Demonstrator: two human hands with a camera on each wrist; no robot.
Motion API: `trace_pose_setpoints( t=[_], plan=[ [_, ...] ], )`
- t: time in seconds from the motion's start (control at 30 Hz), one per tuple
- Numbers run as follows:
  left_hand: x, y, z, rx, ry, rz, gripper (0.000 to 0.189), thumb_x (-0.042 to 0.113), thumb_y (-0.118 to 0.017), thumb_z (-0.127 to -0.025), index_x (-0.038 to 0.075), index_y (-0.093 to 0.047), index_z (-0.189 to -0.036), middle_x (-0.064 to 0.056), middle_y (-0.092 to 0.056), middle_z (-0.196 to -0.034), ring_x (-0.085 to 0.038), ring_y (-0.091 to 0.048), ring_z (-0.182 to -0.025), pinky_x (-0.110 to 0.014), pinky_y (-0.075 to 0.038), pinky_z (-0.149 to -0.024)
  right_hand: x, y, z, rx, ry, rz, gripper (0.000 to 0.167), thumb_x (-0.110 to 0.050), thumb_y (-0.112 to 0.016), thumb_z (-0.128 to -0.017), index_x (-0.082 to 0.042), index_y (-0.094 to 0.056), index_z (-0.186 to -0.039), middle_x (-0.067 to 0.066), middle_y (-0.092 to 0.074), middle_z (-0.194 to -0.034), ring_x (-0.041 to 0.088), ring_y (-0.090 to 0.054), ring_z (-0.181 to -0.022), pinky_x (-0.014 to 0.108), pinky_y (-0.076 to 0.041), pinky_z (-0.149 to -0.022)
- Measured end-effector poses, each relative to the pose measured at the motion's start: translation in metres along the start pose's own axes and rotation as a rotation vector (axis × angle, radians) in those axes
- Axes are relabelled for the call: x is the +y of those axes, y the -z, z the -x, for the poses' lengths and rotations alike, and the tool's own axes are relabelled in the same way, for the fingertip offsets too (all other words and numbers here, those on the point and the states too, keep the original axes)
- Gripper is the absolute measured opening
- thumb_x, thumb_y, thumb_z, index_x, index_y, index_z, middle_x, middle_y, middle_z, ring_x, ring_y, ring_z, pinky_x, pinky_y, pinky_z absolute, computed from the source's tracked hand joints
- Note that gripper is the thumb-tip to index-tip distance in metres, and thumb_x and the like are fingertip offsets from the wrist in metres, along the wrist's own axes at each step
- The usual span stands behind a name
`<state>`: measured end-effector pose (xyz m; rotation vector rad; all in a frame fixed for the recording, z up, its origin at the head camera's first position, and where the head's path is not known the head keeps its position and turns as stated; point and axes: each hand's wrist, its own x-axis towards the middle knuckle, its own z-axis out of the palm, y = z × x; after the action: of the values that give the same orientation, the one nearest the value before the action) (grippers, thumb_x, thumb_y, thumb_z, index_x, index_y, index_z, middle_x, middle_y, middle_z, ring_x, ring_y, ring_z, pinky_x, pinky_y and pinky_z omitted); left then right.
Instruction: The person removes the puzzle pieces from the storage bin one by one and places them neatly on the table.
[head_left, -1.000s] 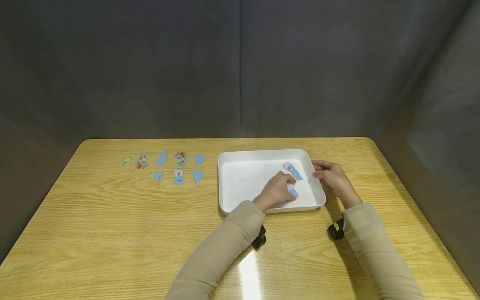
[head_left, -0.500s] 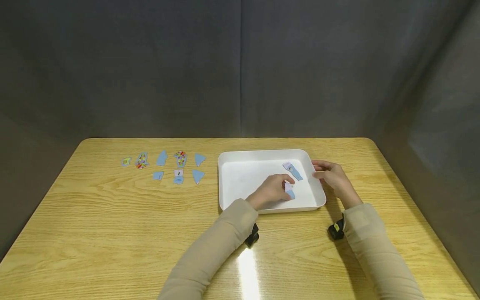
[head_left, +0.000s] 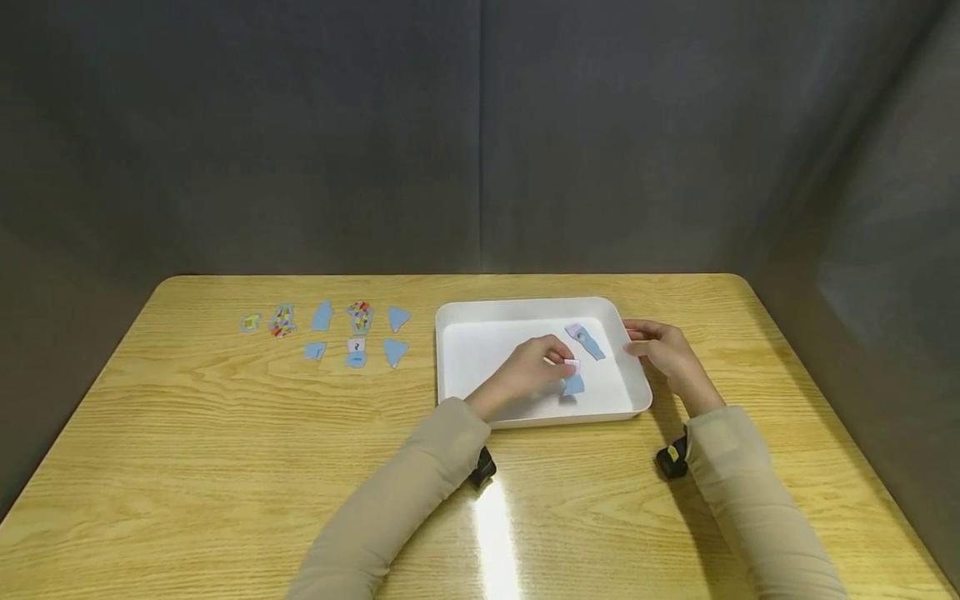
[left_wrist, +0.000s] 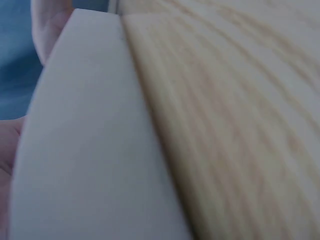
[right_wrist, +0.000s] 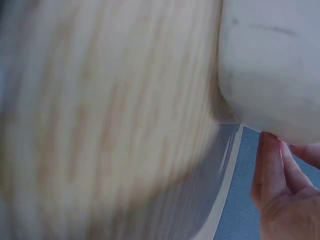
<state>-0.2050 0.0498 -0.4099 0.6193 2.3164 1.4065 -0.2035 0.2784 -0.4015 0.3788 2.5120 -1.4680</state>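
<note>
In the head view, my left hand (head_left: pixel 528 369) is over the white tray (head_left: pixel 487 310), pinching a small flat blue-and-pink puzzle piece (head_left: pixel 573 383) between thumb and fingers. Another puzzle piece (head_left: pixel 587 342), longer and blue with a pale pink end, lies in the tray up and right of it. At the tray's right side, my right hand (head_left: pixel 667 358) rests its fairly straight fingers against the outer wall. Those fingers (right_wrist: pixel 271 165) show below the tray corner (right_wrist: pixel 275 100) in the right wrist view. The left wrist view mostly shows the tray's side wall (left_wrist: pixel 95 130); the held piece is hidden there.
Several flat pieces lie in two rows on the wooden table (head_left: pixel 225 467), left of the tray. Among them are a multicoloured piece (head_left: pixel 361 318) and a blue triangular piece (head_left: pixel 395 352). A dark curtain (head_left: pixel 480 150) stands behind the table and along its sides.
My left hand has drawn back to the left within the tray, bringing the pinched puzzle piece with it; the piece now looks slightly lifted. My right hand and the tray have stayed in place.
</note>
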Motion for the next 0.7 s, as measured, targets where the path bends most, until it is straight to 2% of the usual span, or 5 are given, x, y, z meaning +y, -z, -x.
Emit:
trace_pose_setpoints(
  t=[0.17, 0.3, 0.4, 0.6, 0.7],
  plan=[
    [0.002, 0.017, 0.013, -0.029, 0.015, 0.169, 0.023, 0.012, -0.058, -0.095, -0.003, -0.055, -0.112, -0.021, -0.062, -0.106, -0.027, -0.068, -0.084, -0.029, -0.059, -0.073, 0.000, 0.000, -0.001, 0.008, -0.010, -0.008, 0.054, -0.006, -0.054, -0.092, -0.003, -0.040, -0.144, 0.017, -0.048, -0.134, 0.006, -0.050, -0.095, 0.010, -0.045, -0.074],
    [0.001, 0.035, 0.026, -0.069, 0.045, 0.281, 0.023, 0.016, -0.050, -0.099, 0.001, -0.045, -0.117, -0.020, -0.056, -0.111, -0.034, -0.068, -0.089, -0.037, -0.061, -0.074, 0.000, 0.001, 0.001, 0.006, 0.004, -0.025, 0.054, -0.005, -0.054, -0.092, -0.001, -0.040, -0.143, 0.013, -0.050, -0.128, 0.003, -0.050, -0.090, 0.011, -0.046, -0.073],
    [-0.004, 0.049, 0.035, -0.058, 0.043, 0.312, 0.023, 0.017, -0.048, -0.101, 0.004, -0.042, -0.118, -0.018, -0.054, -0.112, -0.035, -0.069, -0.093, -0.035, -0.061, -0.073, 0.001, 0.001, 0.003, -0.003, 0.020, -0.037, 0.054, -0.005, -0.054, -0.092, 0.001, -0.039, -0.144, 0.011, -0.051, -0.124, 0.001, -0.050, -0.088, 0.011, -0.047, -0.073],
    [-0.011, 0.074, 0.049, 0.029, 0.047, 0.334, 0.026, 0.019, -0.050, -0.100, 0.004, -0.044, -0.120, -0.016, -0.055, -0.113, -0.020, -0.071, -0.080, -0.033, -0.061, -0.069, 0.002, 0.002, 0.003, 0.001, 0.015, -0.037, 0.054, -0.005, -0.054, -0.092, 0.000, -0.039, -0.144, 0.016, -0.049, -0.131, 0.002, -0.050, -0.090, 0.010, -0.046, -0.074],
    [-0.015, 0.087, 0.058, 0.054, 0.072, 0.319, 0.029, 0.021, -0.049, -0.100, 0.004, -0.043, -0.123, -0.017, -0.055, -0.118, -0.022, -0.072, -0.080, -0.033, -0.061, -0.068, 0.002, 0.002, 0.002, -0.001, 0.016, -0.027, 0.053, -0.006, -0.053, -0.092, -0.001, -0.040, -0.144, 0.017, -0.048, -0.133, 0.005, -0.050, -0.094, 0.011, -0.046, -0.075]
  ],
)
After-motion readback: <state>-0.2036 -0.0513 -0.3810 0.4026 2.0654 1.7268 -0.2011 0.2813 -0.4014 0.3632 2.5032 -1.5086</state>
